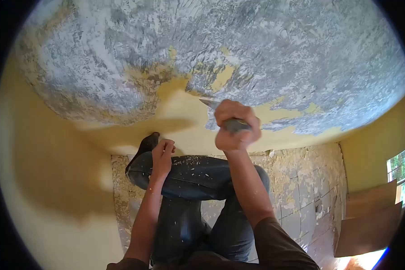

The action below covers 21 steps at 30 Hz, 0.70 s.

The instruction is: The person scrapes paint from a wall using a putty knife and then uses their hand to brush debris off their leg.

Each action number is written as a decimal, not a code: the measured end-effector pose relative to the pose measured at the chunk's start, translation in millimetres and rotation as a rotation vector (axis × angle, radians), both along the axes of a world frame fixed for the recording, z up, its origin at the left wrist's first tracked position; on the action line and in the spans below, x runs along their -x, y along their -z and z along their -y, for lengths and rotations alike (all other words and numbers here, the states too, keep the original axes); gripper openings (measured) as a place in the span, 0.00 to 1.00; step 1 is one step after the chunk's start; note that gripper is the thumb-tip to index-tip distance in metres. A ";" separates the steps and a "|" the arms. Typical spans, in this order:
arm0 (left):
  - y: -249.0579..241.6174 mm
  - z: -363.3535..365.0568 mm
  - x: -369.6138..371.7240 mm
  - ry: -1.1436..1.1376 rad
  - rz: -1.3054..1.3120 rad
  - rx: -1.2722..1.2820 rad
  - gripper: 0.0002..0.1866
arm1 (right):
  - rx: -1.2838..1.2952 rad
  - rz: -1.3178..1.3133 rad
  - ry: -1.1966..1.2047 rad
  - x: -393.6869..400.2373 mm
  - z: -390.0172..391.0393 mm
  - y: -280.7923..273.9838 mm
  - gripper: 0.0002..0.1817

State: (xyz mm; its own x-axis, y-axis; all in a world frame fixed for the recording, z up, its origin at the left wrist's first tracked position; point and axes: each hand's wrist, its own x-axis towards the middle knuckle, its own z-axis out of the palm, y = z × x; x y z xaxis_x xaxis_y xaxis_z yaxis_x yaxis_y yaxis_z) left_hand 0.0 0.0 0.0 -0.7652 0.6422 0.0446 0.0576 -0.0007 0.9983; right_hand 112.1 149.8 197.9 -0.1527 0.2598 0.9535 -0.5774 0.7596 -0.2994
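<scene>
My right hand is wrapped round the dark handle of a scraper. Its metal blade points left, with the tip at the lower edge of the rough grey patch on the yellow wall. Around the blade the yellow paint has a ragged, peeled border. Lower and to the left, my left hand rests by my bent knee, its fingers loosely curled in with nothing showing in them. White flakes dot my dark trousers.
Paint chips litter the tiled floor along the wall's foot. A dark shoe sits close to the wall. Brown boards lean at the right, under a window. Another yellow wall stands at the left.
</scene>
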 end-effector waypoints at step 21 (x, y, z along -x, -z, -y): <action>8.2 -5.1 -2.4 0.034 0.046 -0.029 0.13 | -0.040 -0.135 -0.114 15.4 2.6 12.1 0.36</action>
